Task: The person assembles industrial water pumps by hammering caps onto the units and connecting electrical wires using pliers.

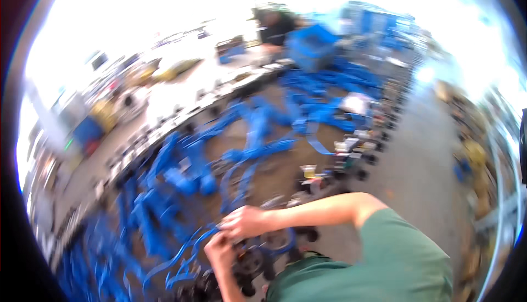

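My right hand (245, 222) and my left hand (219, 250) meet above the near edge of a long brown work surface (280, 177). Both are closed, fingertips pressed together on a narrow blue strip (209, 233). The strip trails away to the left and down onto the surface, looking like flat tape or webbing. Motion blur hides the exact grip. Just under my hands sits dark round-wheeled gear (253, 259), partly covered by my wrists.
Many blue strips and bundles (181, 165) cover the surface. Small devices line its right edge, with a yellow-and-white cup-like piece (309, 171) among them. A blue bin (312, 46) and a person in dark clothing (276, 26) are at the far end. A grey aisle (409, 175) runs along the right.
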{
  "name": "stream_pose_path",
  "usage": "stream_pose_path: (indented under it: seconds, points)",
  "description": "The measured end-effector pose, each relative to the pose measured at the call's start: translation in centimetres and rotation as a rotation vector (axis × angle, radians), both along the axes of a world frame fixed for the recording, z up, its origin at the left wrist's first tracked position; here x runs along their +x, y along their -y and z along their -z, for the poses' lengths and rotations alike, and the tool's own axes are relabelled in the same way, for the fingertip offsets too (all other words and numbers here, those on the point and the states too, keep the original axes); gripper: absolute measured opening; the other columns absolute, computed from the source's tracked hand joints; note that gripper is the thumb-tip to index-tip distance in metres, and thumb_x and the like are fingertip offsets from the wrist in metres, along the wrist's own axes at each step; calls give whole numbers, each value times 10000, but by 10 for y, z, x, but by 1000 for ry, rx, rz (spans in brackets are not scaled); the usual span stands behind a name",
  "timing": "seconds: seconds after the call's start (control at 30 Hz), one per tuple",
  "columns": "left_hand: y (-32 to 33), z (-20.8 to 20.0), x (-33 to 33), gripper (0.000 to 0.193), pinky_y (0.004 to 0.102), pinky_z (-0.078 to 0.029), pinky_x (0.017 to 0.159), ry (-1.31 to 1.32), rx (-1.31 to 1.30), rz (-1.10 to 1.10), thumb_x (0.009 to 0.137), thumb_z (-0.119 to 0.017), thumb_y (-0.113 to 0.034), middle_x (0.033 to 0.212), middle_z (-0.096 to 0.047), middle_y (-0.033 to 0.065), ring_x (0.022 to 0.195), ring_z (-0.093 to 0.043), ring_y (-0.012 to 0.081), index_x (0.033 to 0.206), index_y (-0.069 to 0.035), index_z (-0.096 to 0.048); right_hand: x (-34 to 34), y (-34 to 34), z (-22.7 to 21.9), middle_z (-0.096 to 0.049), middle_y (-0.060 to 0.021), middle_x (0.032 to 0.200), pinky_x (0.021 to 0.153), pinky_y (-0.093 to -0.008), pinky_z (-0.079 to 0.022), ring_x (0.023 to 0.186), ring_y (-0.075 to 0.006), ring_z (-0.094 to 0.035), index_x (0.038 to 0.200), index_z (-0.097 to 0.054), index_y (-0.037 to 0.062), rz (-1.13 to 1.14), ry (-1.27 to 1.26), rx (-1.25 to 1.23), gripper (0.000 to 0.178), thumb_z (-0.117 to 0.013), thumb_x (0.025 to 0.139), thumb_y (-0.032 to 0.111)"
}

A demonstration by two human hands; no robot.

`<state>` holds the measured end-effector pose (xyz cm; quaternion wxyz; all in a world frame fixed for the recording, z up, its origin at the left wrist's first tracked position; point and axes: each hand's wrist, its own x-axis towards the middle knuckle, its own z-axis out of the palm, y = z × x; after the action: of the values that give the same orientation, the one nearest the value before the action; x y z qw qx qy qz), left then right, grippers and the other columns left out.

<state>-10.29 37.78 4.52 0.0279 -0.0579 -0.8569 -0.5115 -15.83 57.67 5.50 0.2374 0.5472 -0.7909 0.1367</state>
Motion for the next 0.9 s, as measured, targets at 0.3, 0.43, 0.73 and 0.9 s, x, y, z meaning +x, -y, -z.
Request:
stream_pose_path:
  seconds: [0.3, 0.43, 0.73, 0.9]
  points:
    - [8, 48, 13, 200, 446, -560, 752, -95, 63, 23, 850, -706, -106, 933, -740, 168, 851, -715, 356, 1028, -42, -771, 5, 6, -9, -686, 17, 845, 628, -371, -553, 761, -224, -664, 958, -825, 203, 12, 277, -23, 259, -801, 708, 140]
    - [-5, 62, 20, 119, 469, -525, 844, -237, -10, -40, 874, -726, -154, 949, -715, 129, 1002, -660, 368, 942, -59, -746, -3, 3, -22, -723, -28, 834, 659, -382, -552, 779, -251, -704, 856, -824, 137, -43, 465, 20, 99, -813, 759, 143]
    - [-13, 50, 21, 112, 438, -507, 832, -274, 50, -25, 883, -722, -93, 877, -640, 138, 959, -612, 332, 959, -11, -719, -35, 7, -35, -725, -77, 807, 658, -407, -565, 752, -300, -699, 853, -788, 78, -194, 581, 206, 124, -827, 751, 135]
    - [-14, 57, 25, 112, 439, -508, 839, -327, 82, -29, 890, -714, -77, 918, -667, 134, 961, -611, 335, 971, -1, -703, -32, 14, -42, -744, -121, 821, 669, -399, -573, 744, -308, -724, 844, -788, 49, -118, 784, 247, 158, -837, 795, 191]
